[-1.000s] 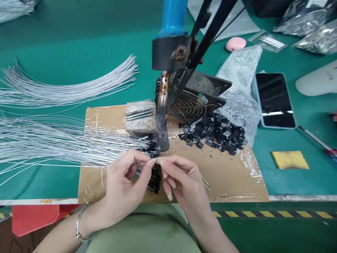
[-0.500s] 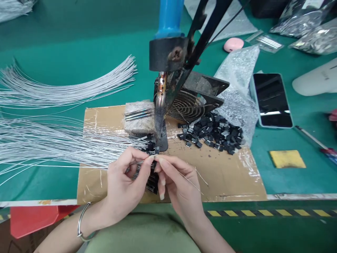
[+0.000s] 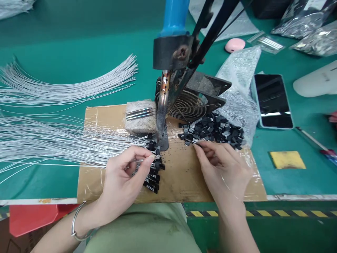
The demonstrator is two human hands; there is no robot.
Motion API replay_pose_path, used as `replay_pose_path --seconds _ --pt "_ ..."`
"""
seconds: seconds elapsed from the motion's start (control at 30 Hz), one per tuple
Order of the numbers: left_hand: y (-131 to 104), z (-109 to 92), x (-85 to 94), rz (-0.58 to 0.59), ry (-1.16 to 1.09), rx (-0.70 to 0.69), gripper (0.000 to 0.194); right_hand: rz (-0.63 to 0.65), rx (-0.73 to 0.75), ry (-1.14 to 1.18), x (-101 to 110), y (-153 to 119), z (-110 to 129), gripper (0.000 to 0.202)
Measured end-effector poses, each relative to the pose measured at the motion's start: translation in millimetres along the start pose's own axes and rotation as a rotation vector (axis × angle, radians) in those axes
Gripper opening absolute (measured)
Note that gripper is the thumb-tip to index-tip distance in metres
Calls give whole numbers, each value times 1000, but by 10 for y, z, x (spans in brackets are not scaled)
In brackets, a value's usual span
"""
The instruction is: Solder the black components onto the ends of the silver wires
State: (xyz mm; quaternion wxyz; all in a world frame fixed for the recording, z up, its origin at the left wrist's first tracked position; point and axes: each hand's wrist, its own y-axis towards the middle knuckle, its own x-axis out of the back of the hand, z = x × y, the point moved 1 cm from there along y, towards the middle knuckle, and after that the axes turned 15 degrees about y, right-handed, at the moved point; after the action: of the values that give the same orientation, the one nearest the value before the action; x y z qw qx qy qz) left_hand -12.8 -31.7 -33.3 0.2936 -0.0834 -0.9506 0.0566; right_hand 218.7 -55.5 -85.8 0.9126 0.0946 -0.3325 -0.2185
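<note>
Black pieces (image 3: 223,131), small, blocky, some silvery-edged, loosely heaped, right hand (image 3: 228,172) touching

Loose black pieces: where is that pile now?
Head view, right of centre: the pile lies on the cardboard, between the fan and the right hand.

Brown rectangular cardboard sheet (image 3: 181,179) on the near part of the green table mat (image 3: 286,184). Left: a bundle of thin white wires (image 3: 52,140) crosses from mat to sheet, with small black rectangular housings (image 3: 152,177) at its right end; on the far side of it, a curved bundle of white strands (image 3: 79,89) lies on the mat. Along the sheet's far side, left to right: whitish wrapped block (image 3: 140,126), bearing slim metal rods (image 3: 139,114); blue-handled soldering iron (image 3: 163,89); black square fan (image 3: 188,105). Near side of fan: heap of small black parts (image 3: 213,128), left of clear plastic bubble wrap (image 3: 240,80). Farther right: dark-screened rectangular phone (image 3: 273,100); nearer, flat yellow sponge (image 3: 287,160).
</note>
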Motion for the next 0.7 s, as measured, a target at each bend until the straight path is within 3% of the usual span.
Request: replay_pose_path --seconds 0.1,0.2,0.37,0.53,0.7 --pt "-2 6 11 13 22 -1 12 -35 9 0 12 -34 2 15" --pt "6 9 12 24 29 0 13 -98 -123 79 22 -63 23 17" --pt "4 16 6 34 31 -14 13 -202 -365 587 -28 -88 241 13" --pt "4 -4 27 34 34 -13 12 -80 -499 861 -133 -127 521 10" --pt "24 -29 52 44 14 -10 11 50 -607 1076 -253 -136 653 9"
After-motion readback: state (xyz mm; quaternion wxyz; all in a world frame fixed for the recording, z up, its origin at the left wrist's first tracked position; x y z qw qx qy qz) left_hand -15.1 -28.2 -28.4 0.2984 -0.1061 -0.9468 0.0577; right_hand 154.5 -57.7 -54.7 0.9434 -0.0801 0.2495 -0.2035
